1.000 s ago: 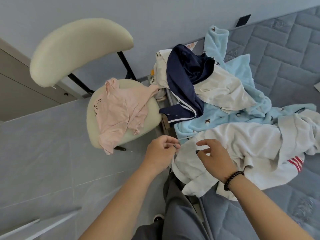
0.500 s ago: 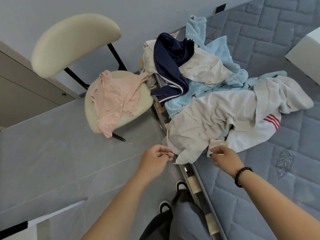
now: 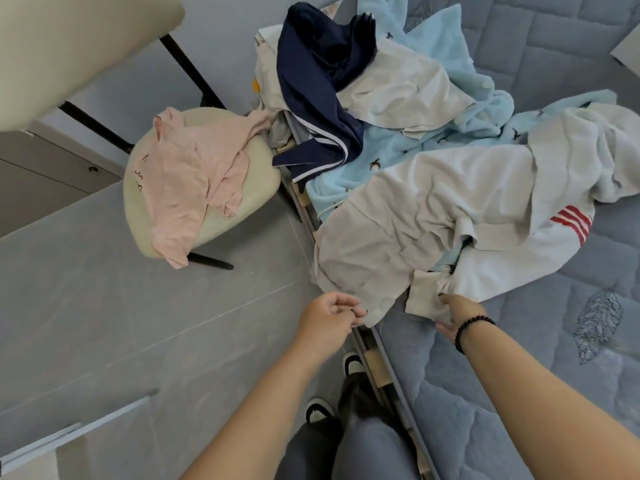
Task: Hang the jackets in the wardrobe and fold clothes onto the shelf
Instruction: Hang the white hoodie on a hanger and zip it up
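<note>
A crumpled white garment (image 3: 426, 216) with red stripes lies spread at the bed's near edge. My left hand (image 3: 329, 318) pinches its lower left corner just off the mattress. My right hand (image 3: 457, 315), with a black bead bracelet, holds the hem a little to the right, thumb on top and fingers under the cloth. Behind it lie a light blue fleece (image 3: 446, 133) with small dark prints, a navy garment (image 3: 318, 84) with white stripes and another white piece (image 3: 398, 88). A pink top (image 3: 194, 178) is draped over the cream chair (image 3: 249, 188) to the left.
The grey quilted mattress (image 3: 519, 375) fills the right side, its wooden slat frame (image 3: 374, 358) showing at the edge by my feet. Grey tiled floor (image 3: 104, 306) lies left, with a cabinet front (image 3: 41, 174) behind the chair. A white object (image 3: 628, 53) sits at the far right.
Both hands have drawn the white garment's hem toward me, flattening it along the bed's edge. The view has moved closer to the pile.
</note>
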`<state>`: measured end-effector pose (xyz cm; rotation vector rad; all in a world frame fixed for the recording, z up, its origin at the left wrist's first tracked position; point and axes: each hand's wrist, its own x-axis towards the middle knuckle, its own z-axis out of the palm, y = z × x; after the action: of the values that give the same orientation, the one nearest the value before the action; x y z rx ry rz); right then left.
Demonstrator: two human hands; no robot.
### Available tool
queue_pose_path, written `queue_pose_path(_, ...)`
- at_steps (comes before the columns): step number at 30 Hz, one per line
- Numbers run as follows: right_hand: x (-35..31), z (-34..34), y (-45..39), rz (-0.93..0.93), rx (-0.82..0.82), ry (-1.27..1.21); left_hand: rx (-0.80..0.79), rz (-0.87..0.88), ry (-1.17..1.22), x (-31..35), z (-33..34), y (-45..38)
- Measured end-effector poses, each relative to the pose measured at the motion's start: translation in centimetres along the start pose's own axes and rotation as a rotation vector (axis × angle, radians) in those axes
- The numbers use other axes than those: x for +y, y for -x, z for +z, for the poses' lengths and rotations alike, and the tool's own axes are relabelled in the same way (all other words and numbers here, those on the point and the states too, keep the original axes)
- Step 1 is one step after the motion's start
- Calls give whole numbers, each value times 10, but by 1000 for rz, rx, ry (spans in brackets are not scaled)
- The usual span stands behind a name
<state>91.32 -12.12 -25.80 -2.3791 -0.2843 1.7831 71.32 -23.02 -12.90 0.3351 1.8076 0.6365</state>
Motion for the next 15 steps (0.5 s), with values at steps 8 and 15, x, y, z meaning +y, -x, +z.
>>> queue_pose_path(8, 2, 5, 12, -72, -124, -103, 1, 11, 10, 2, 5, -13)
queue_pose_path(15, -16, 11, 145, -377, -402, -10, 18, 83, -254, 36, -16, 39)
